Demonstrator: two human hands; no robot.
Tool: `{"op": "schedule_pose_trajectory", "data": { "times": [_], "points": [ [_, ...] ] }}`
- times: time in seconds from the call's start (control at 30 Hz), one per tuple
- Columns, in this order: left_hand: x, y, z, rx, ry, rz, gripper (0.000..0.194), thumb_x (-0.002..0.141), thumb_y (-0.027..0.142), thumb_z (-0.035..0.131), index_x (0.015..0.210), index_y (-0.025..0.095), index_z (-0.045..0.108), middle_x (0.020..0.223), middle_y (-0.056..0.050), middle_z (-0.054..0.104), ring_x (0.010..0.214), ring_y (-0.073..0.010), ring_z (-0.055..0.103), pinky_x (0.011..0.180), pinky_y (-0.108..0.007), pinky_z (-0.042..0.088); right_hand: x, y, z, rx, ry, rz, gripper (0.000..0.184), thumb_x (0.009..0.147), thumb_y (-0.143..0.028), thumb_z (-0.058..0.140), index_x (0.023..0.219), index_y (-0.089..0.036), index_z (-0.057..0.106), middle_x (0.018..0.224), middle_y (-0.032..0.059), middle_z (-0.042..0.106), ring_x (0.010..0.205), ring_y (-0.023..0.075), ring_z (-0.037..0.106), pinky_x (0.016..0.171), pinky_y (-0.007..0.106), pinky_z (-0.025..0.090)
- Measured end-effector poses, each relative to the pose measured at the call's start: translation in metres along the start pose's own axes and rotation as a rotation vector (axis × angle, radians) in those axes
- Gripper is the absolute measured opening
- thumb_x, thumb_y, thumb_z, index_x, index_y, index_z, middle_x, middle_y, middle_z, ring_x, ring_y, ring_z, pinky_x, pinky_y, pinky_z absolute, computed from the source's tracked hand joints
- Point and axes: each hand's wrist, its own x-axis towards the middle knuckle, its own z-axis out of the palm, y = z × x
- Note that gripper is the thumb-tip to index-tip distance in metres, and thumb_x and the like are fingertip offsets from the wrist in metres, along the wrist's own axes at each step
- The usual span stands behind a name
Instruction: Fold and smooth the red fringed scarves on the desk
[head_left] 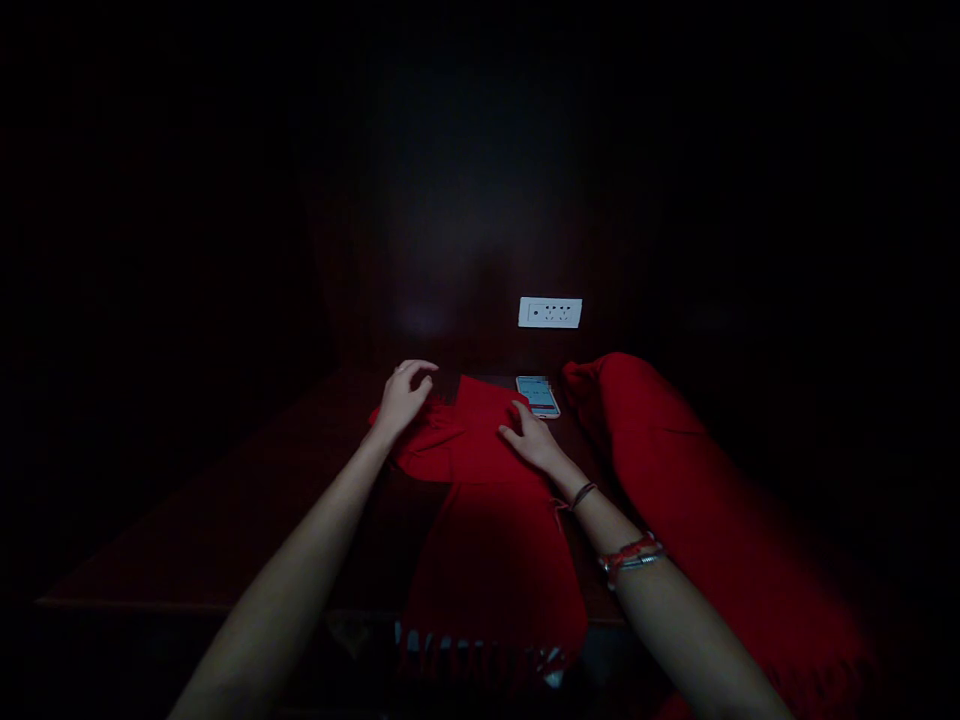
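Note:
A red scarf (495, 520) with a fringed end lies over the dark table, its fringe hanging past the front edge. Its far part is folded, with a bunched portion out to the left. My left hand (405, 397) is over that bunched part, fingers curved and apart, holding nothing that I can see. On the right side of the fold rests my right hand (534, 437), thumb and fingers spread apart, close to the cloth; whether it presses on it I cannot tell. Bracelets circle my right wrist and forearm.
A phone (538, 396) with a lit screen lies behind my right hand. More red fringed cloth (675, 470) stretches along the right side, beside my right arm. A white socket plate (550, 313) is on the dark back wall. The table's front edge (135, 604) shows at lower left.

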Motion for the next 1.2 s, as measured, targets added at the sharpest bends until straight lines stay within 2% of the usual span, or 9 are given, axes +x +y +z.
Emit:
{"op": "schedule_pose_trajectory", "data": {
  "times": [0.1, 0.2, 0.33, 0.47, 0.67, 0.8, 0.93, 1.07, 1.2],
  "points": [
    [-0.004, -0.024, 0.007, 0.277, -0.157, -0.215, 0.058, 0.059, 0.037, 0.056, 0.111, 0.013, 0.045, 0.109, -0.014, 0.049, 0.103, -0.0266, 0.042, 0.082, -0.035, 0.034, -0.003, -0.001, 0.003, -0.056, -0.069, -0.040, 0.063, 0.072, -0.036, 0.045, 0.124, -0.008, 0.023, 0.125, 0.0148, 0.033, 0.113, 0.0198, 0.031, 0.091, 0.032, 0.026],
    [-0.009, -0.037, 0.012, 0.401, -0.307, -0.199, 0.051, 0.059, 0.025, 0.057, 0.108, 0.018, 0.048, 0.101, -0.009, 0.054, 0.096, -0.0234, 0.047, 0.079, -0.030, 0.037, -0.004, 0.001, 0.005, -0.149, -0.169, -0.032, 0.060, 0.073, -0.040, 0.043, 0.122, -0.009, 0.030, 0.123, 0.0156, 0.035, 0.114, 0.0220, 0.030, 0.091, 0.034, 0.025],
    [-0.006, -0.033, -0.004, 0.391, -0.083, -0.132, 0.041, 0.062, 0.004, 0.039, 0.096, 0.020, 0.055, 0.093, -0.005, 0.057, 0.090, -0.0185, 0.051, 0.079, -0.027, 0.038, -0.002, 0.004, 0.006, -0.241, -0.235, -0.061, 0.050, 0.076, -0.040, 0.039, 0.115, -0.010, 0.041, 0.118, 0.0156, 0.040, 0.111, 0.0224, 0.033, 0.089, 0.032, 0.027],
    [-0.003, -0.020, -0.026, 0.167, 0.250, -0.003, 0.050, 0.062, 0.002, 0.034, 0.106, 0.018, 0.048, 0.099, -0.005, 0.053, 0.095, -0.0169, 0.048, 0.084, -0.028, 0.035, -0.002, 0.000, 0.004, -0.163, -0.155, -0.131, 0.047, 0.075, -0.035, 0.042, 0.115, -0.010, 0.040, 0.114, 0.0137, 0.044, 0.107, 0.0197, 0.037, 0.090, 0.031, 0.027],
    [-0.012, 0.007, -0.008, -0.323, -0.216, 0.234, 0.057, 0.057, 0.001, 0.034, 0.111, 0.016, 0.042, 0.092, -0.002, 0.056, 0.085, -0.0124, 0.052, 0.080, -0.026, 0.038, -0.010, -0.021, -0.003, 0.221, 0.013, -0.271, 0.077, 0.066, -0.040, 0.053, 0.128, -0.019, 0.012, 0.124, 0.0100, 0.033, 0.111, 0.0174, 0.034, 0.090, 0.032, 0.028],
    [-0.018, 0.017, 0.011, -0.395, -0.165, 0.216, 0.058, 0.056, 0.000, 0.036, 0.111, 0.017, 0.041, 0.091, -0.002, 0.053, 0.084, -0.0123, 0.051, 0.077, -0.025, 0.039, -0.017, -0.033, -0.005, 0.359, -0.116, -0.282, 0.072, 0.064, -0.037, 0.056, 0.125, -0.022, 0.021, 0.101, 0.0054, 0.053, 0.092, 0.0157, 0.050, 0.081, 0.032, 0.037],
    [-0.021, 0.023, 0.018, -0.382, -0.088, 0.227, 0.062, 0.058, 0.001, 0.041, 0.116, 0.021, 0.035, 0.087, -0.001, 0.050, 0.080, -0.0117, 0.050, 0.073, -0.025, 0.041, -0.019, -0.041, -0.002, 0.402, -0.038, -0.295, 0.076, 0.060, -0.034, 0.059, 0.125, -0.020, 0.022, 0.113, 0.0078, 0.046, 0.100, 0.0169, 0.045, 0.083, 0.031, 0.036],
    [-0.022, 0.031, 0.020, -0.386, -0.009, 0.253, 0.067, 0.062, 0.004, 0.044, 0.123, 0.024, 0.023, 0.095, -0.004, 0.044, 0.084, -0.0125, 0.048, 0.072, -0.026, 0.042, -0.011, -0.041, 0.007, 0.569, 0.013, -0.182, 0.037, 0.063, -0.025, 0.053, 0.099, -0.018, 0.051, 0.095, 0.0044, 0.057, 0.088, 0.0167, 0.053, 0.080, 0.032, 0.039],
    [-0.020, 0.029, 0.012, -0.133, 0.090, 0.257, 0.070, 0.068, 0.016, 0.051, 0.127, 0.023, 0.014, 0.107, -0.007, 0.038, 0.097, -0.0167, 0.041, 0.085, -0.032, 0.034, 0.002, -0.025, 0.004, 1.131, 0.122, 0.159, 0.010, 0.064, -0.020, 0.050, 0.073, -0.017, 0.051, 0.065, -0.0017, 0.058, 0.057, 0.0101, 0.056, 0.063, 0.027, 0.047]
  ]
}}
